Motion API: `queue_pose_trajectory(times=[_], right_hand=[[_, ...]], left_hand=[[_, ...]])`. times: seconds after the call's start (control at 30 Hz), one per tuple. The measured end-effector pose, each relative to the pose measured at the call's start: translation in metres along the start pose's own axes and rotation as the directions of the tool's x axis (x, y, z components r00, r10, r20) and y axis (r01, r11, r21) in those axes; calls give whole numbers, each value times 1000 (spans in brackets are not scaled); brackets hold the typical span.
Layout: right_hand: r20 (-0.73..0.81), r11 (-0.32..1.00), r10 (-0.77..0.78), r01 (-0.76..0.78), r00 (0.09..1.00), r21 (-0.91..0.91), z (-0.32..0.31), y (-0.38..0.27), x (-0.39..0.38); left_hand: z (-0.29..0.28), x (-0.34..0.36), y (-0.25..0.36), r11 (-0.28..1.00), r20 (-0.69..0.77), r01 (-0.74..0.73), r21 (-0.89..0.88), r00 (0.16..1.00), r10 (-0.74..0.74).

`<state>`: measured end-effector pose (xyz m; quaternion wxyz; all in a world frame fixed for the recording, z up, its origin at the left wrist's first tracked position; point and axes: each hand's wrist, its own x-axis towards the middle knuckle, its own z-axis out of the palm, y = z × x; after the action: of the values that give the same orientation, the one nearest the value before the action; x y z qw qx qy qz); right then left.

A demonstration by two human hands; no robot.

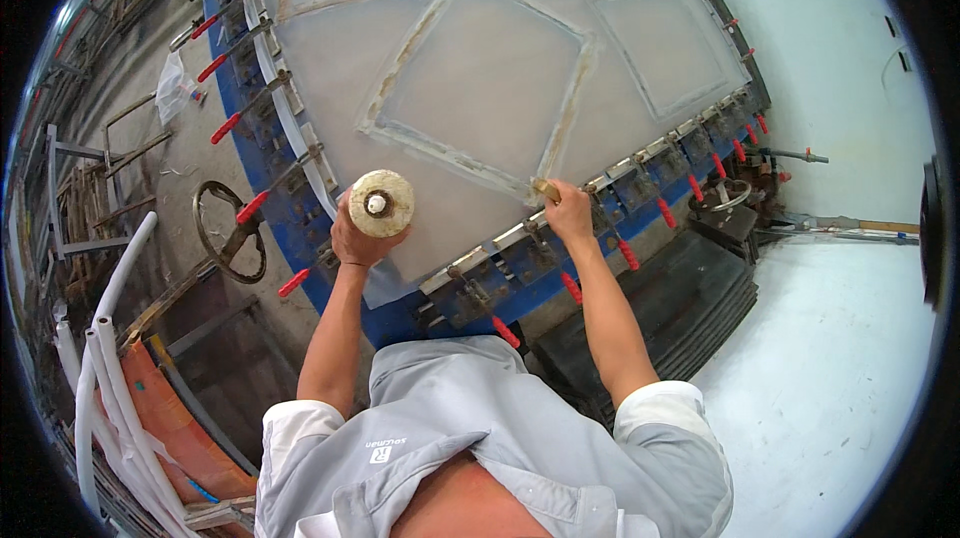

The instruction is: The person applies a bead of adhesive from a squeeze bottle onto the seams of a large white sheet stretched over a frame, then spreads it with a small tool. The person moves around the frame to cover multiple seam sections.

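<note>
My left hand is wrapped round a pale, round container with a dark ring and a white tip in the middle of its top. It is held over the near left corner of a large translucent sheet. In my right hand is a small tan, brush-like tool; its exact kind does not show. The tool's tip is at the near corner of a four-sided outline smeared on the sheet in white and brown. Whether the tip touches the sheet, I cannot tell.
Red-handled clamps line the sheet's edges on a blue frame. A handwheel stands at the left, another at the right. White foam tubes lean lower left. Dark stacked sheets lie beside me.
</note>
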<state>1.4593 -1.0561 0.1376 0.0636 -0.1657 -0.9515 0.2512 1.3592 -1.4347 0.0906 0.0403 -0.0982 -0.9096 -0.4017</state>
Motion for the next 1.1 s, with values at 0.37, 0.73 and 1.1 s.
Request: queue_pose_trajectory(times=[0.37, 0.73, 1.1], right_hand=[[-4, 994, -113, 113, 994, 16, 6, 7, -44], [331, 617, 243, -409, 912, 673, 14, 35, 27], [355, 836, -496, 325, 792, 442, 57, -148, 152]], left_hand=[[-7, 0, 19, 1000, 6, -7, -17, 1000, 7], [-17, -50, 63, 961, -172, -246, -126, 959, 223], [49, -128, 96, 959, -395, 116, -260, 893, -215]])
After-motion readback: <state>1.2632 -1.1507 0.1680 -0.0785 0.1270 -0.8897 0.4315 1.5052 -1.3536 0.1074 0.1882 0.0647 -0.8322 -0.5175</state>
